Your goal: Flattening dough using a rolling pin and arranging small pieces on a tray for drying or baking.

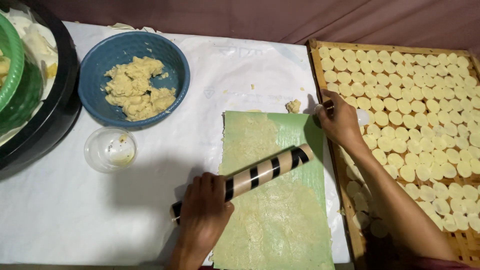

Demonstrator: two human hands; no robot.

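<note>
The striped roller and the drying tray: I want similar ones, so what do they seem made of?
The striped roller under the left hand looks like smooth, glossy plastic pipe, perhaps taped in black. The drying tray looks like woven bamboo in a bare wooden frame.

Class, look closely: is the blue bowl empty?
No, the blue bowl holds a heap of pale yellow dough.
</note>
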